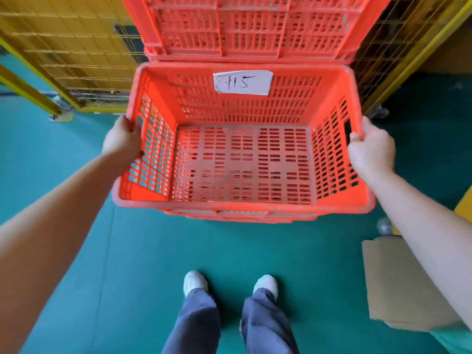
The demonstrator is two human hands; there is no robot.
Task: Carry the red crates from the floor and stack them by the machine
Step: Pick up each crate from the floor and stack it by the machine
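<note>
Crate: red, empty, held level btwn both hands. L hand clamps left rim, R hand right rim. Long axis runs side-to-side; stack dead ahead, touching far rim.

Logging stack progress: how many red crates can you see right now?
At least 3. One open crate held by the left hand and right hand; rims of at least one nested beneath it; another behind, by the yellow cage. More may be hidden.

Green floor under white shoes, flattened cardboard at right.
</note>
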